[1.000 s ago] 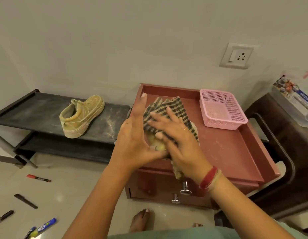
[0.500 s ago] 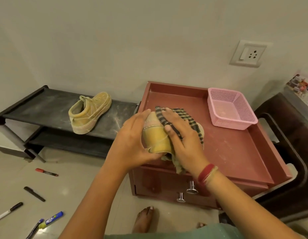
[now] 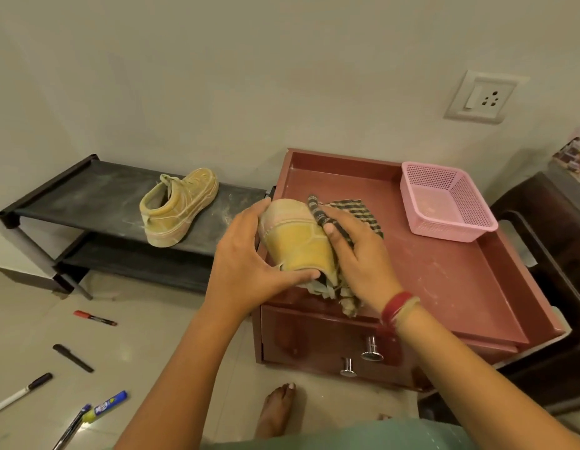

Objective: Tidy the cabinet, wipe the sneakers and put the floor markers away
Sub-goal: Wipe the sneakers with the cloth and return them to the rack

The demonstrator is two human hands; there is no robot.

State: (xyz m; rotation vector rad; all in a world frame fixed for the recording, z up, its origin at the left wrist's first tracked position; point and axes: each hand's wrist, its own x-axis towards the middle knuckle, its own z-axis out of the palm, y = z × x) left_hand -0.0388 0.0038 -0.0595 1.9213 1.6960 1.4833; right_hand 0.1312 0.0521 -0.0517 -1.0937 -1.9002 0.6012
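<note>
Left hand (image 3: 249, 264): fingers wrapped round the sole side of the tan sneaker (image 3: 295, 241), thumb hooked in at the collar, a firm grip. The shoe sits over the front-left corner of the maroon cabinet (image 3: 444, 287); I cannot tell whether it rests on the top or is held just clear of it. Right hand (image 3: 357, 258): fingers curled over a checked cloth (image 3: 350, 207), pressing it onto the sneaker's upper. A loose end of cloth hangs below the palm, near the red bangles (image 3: 396, 308). Outward: the cabinet top shows pale dusty smears, and a pink mesh basket (image 3: 444, 230) stands at its back right. The drawer fronts, with chrome knobs (image 3: 371, 349), look closed. Just left of the cabinet, a dusty black shoe rack (image 3: 87, 196) carries the second sneaker (image 3: 180, 212), toe toward the wall, pale streaks on its side. On the floor, well apart from both hands, lie a red marker (image 3: 94, 318), a black marker (image 3: 72, 358), a white-barrelled marker (image 3: 21, 393) and a blue-and-yellow marker (image 3: 105, 406); another is cut off by the frame edge. Assessment: the wiping step is in hand on one shoe. The second sneaker looks unwiped, the cabinet top undusted, no marker collected. Task appears to be at an early stage.
</note>
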